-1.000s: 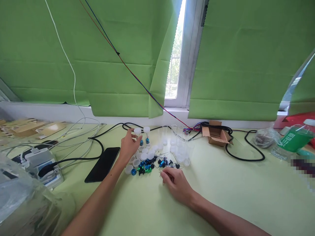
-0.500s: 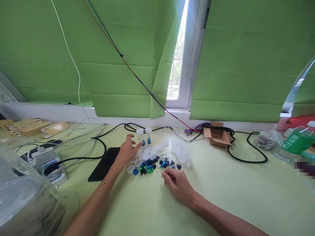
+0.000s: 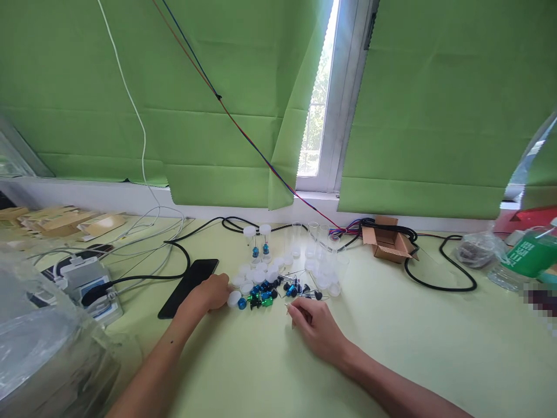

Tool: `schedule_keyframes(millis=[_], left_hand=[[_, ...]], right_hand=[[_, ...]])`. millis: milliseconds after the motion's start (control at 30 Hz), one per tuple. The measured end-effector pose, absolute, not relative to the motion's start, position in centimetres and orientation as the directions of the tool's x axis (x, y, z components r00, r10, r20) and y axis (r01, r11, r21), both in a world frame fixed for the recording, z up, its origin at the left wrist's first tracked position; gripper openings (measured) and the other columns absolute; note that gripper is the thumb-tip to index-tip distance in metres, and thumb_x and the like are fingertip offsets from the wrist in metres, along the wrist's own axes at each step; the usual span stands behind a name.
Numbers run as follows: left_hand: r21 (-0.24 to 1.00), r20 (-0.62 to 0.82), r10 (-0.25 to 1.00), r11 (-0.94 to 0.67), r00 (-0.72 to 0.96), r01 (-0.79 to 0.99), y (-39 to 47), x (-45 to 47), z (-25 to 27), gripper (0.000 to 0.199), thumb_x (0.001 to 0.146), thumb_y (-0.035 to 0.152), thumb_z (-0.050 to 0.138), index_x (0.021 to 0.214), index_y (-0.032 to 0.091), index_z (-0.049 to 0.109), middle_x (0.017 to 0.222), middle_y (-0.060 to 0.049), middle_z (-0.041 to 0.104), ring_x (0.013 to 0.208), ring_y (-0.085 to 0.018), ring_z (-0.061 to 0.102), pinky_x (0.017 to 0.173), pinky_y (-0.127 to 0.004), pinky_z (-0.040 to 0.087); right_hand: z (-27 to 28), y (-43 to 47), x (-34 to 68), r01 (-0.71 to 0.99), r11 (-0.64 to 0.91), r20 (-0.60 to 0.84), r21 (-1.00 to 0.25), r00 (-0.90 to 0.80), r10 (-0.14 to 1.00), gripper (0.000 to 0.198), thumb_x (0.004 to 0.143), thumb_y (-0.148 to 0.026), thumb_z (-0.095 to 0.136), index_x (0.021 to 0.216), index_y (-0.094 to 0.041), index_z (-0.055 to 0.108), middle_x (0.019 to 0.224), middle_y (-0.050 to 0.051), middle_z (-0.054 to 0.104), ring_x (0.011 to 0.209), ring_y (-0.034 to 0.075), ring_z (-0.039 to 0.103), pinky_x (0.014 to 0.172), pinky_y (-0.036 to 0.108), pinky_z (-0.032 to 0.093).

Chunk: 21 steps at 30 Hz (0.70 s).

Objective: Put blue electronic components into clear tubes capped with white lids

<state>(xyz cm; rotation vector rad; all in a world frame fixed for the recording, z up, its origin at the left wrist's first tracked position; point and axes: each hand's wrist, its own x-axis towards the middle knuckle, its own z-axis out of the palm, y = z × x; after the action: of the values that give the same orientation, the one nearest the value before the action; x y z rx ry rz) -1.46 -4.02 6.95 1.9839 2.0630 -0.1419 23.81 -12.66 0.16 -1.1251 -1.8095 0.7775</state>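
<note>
My left hand (image 3: pixel 212 292) is closed at the left edge of a pile of white caps (image 3: pixel 257 277), its fingertips mostly hidden. Closed too, my right hand (image 3: pixel 317 324) rests on the table with curled fingers; a small pale tip shows at its thumb, too small to name. Between the hands lie blue and green plastic pieces (image 3: pixel 261 297). Black-headed and blue pieces with thin metal pins (image 3: pixel 296 288) are just beyond my right hand. Two capped clear tubes (image 3: pixel 265 244) with blue pieces inside stand upright at the back. Several clear tubes without caps (image 3: pixel 313 241) stand to their right.
A black phone (image 3: pixel 187 290) lies left of the caps. Farther left are a power strip (image 3: pixel 93 287) with cables and a clear plastic bag (image 3: pixel 47 342). An open cardboard box (image 3: pixel 389 247), a black cable (image 3: pixel 439 285) and a green-labelled bottle (image 3: pixel 524 255) are on the right.
My left hand has moved back and left from the capped tubes to the edge of the cap pile, its fingers curling in. My right hand stays in place.
</note>
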Motion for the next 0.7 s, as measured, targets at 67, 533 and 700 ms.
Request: schedule_keyframes(millis=[67, 533, 700], left_hand=[[0.106, -0.262, 0.965, 0.037, -0.008, 0.994, -3.9, -1.5, 6.8, 0.011, 0.075, 0.019, 0.051, 0.068, 0.017, 0.059, 0.079, -0.016, 0.07, 0.055, -0.025, 0.066, 0.048, -0.032, 0.044], [0.019, -0.228, 0.974, 0.007, -0.002, 1.0, -4.4, -0.3, 5.7, 0.017, 0.073, 0.014, 0.054, 0.082, 0.015, 0.068, 0.099, -0.023, 0.069, 0.092, -0.036, 0.068, 0.072, -0.04, 0.048], [0.009, -0.233, 0.973, -0.01, 0.011, 1.0, -4.3, -0.6, 5.6, 0.025, 0.082, 0.013, 0.044, 0.089, 0.013, 0.068, 0.103, -0.024, 0.068, 0.094, -0.035, 0.068, 0.071, -0.039, 0.047]], right_hand=[[0.2, -12.6, 23.8, 0.389, 0.406, 0.336, -0.827, -0.237, 0.911, 0.034, 0.098, -0.031, 0.043, 0.069, -0.018, 0.056, 0.063, 0.0, 0.057, 0.056, 0.012, 0.046, 0.054, 0.024, 0.033], [0.2, -12.6, 23.8, 0.425, 0.41, 0.335, -0.807, -0.241, 0.911, 0.034, 0.097, -0.031, 0.044, 0.068, -0.019, 0.055, 0.062, 0.0, 0.057, 0.056, 0.012, 0.045, 0.054, 0.025, 0.032], [0.1, -12.7, 23.8, 0.431, 0.4, 0.321, -0.809, -0.247, 0.915, 0.033, 0.097, -0.031, 0.044, 0.069, -0.019, 0.054, 0.062, 0.0, 0.058, 0.056, 0.012, 0.046, 0.054, 0.025, 0.032]])
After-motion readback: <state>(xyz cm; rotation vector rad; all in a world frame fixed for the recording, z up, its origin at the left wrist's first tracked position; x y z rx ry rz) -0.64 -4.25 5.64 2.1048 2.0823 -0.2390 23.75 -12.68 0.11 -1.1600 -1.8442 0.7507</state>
